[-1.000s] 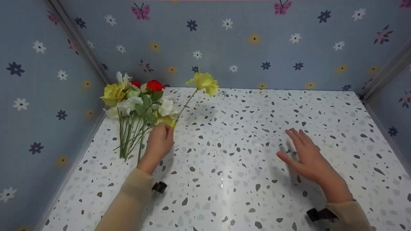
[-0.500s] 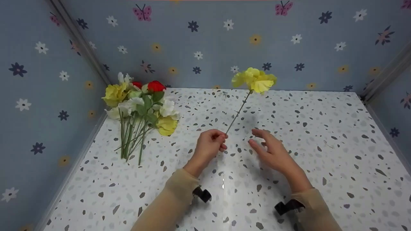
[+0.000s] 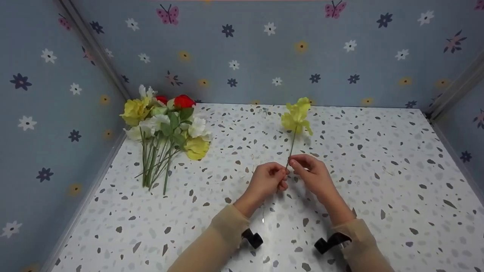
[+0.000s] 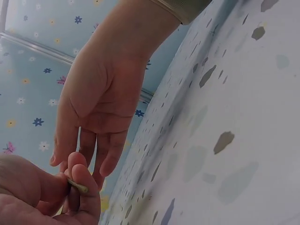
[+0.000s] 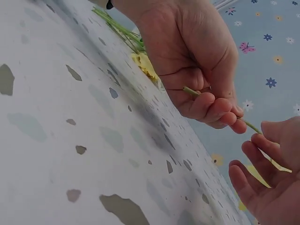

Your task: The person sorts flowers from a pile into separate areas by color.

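Note:
A single yellow artificial flower (image 3: 297,117) stands up at the middle of the table, tilted slightly right, its bloom toward the back wall. My left hand (image 3: 266,179) pinches its thin stem low down. Just above, the thumb and forefinger of my right hand (image 3: 314,174) meet the same stem. In the right wrist view the stem's cut end (image 5: 190,91) pokes out of my left hand (image 5: 194,56), and the right hand (image 5: 276,171) pinches the stem further up, its other fingers spread. The left wrist view also shows the stem end (image 4: 78,186) between the left fingers.
A bunch of artificial flowers lies at the back left, with white blooms (image 3: 196,126), yellow blooms (image 3: 196,148), a red rose (image 3: 184,101) and green stems (image 3: 151,162). Flower-patterned panels (image 3: 245,53) wall in the speckled white table (image 3: 378,181) at the back and sides.
My left hand has drawn the yellow flower from the bunch rightward to the middle. My right hand has come in from the right, and its fingertips have closed on the stem.

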The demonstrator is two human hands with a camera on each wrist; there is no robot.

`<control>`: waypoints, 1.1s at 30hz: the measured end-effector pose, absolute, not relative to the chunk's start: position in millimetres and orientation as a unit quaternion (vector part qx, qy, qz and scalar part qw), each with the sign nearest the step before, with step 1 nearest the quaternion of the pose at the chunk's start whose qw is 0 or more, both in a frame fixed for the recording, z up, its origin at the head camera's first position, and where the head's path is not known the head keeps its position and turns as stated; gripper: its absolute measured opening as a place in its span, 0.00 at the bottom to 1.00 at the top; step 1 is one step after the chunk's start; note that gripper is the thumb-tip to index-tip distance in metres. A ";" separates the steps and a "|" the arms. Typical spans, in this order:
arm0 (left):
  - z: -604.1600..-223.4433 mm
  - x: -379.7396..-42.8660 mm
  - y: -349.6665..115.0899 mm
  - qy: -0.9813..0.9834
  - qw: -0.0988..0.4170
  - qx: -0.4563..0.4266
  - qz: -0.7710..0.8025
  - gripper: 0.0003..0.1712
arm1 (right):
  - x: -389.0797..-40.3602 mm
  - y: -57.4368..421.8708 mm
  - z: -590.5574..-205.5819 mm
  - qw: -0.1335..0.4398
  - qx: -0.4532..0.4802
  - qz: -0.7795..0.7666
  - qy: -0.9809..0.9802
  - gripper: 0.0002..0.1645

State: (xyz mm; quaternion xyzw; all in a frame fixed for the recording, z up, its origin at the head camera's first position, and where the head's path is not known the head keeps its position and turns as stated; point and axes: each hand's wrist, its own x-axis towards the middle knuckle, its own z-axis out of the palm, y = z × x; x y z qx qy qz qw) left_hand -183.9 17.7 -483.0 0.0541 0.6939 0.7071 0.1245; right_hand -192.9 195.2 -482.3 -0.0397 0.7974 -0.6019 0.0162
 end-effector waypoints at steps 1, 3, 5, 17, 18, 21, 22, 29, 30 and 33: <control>-483.5 -183.4 18.8 0.695 0.128 0.060 0.705 0.06 | -193.0 195.7 -482.5 0.021 -0.031 -0.606 0.794 0.19; -483.8 -182.9 20.7 0.696 0.134 0.072 0.702 0.07 | -193.1 197.3 -482.3 0.031 -0.018 -0.618 0.785 0.18; -482.7 -182.5 21.8 0.696 0.141 0.084 0.699 0.06 | -192.9 199.5 -481.1 0.035 -0.013 -0.628 0.777 0.17; -477.1 -181.9 21.4 0.719 0.177 0.126 0.660 0.07 | -193.3 213.1 -474.2 0.018 -0.051 -0.699 0.713 0.22; -477.7 -182.0 21.6 0.718 0.179 0.126 0.661 0.07 | -193.1 213.8 -473.0 0.020 -0.051 -0.706 0.707 0.22; -477.7 -182.8 19.7 0.710 0.196 0.120 0.666 0.07 | -192.9 217.9 -469.0 0.028 -0.044 -0.717 0.695 0.23; -476.9 -183.3 18.1 0.709 0.200 0.115 0.666 0.08 | -193.3 220.6 -467.7 0.031 -0.041 -0.715 0.698 0.24; -464.8 -201.8 -28.8 0.752 0.153 0.083 0.636 0.12 | -196.6 274.2 -460.0 0.007 -0.008 -0.670 0.742 0.24; -463.3 -205.1 -41.5 0.765 0.140 0.073 0.625 0.11 | -196.2 286.1 -459.6 0.001 0.004 -0.659 0.752 0.23; -460.8 -211.2 -87.0 0.805 0.106 0.041 0.583 0.13 | -194.6 327.6 -461.0 -0.006 0.044 -0.613 0.789 0.26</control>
